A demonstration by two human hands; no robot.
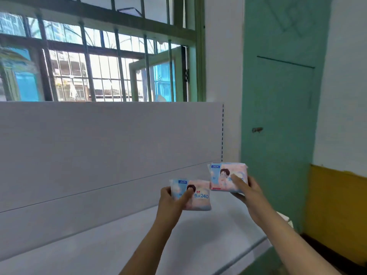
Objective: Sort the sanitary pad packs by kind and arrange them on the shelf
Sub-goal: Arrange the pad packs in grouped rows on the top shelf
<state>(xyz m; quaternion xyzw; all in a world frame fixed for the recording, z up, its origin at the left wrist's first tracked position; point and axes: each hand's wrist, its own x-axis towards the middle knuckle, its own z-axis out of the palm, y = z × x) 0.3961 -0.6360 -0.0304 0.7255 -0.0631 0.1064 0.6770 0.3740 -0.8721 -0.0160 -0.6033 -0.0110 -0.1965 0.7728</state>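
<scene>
While both arms reach forward over a white shelf, each hand holds one sanitary pad pack up in the air, face toward the camera. The left pack [191, 195], pale blue and pink with a printed cartoon face and the number 240, sits lower and nearer the middle of the view; the left hand [173, 199] grips its left side, thumb curled across the front and the other fingers hidden behind. The right pack [226, 176] shows the same blue and pink print and is held slightly higher and to the right, its lower left corner just beside the upper right corner of the left pack; whether the two touch cannot be told. The right hand [245, 187] clasps it from the right, thumb lying over the front. Both packs hang above the shelf board [198, 241], not resting on it. Behind stands the shelf's white back panel [99, 145], with a slotted upright at its right edge. Above it is a barred window [99, 56], and to the right a green door [282, 106] set in a white wall.
</scene>
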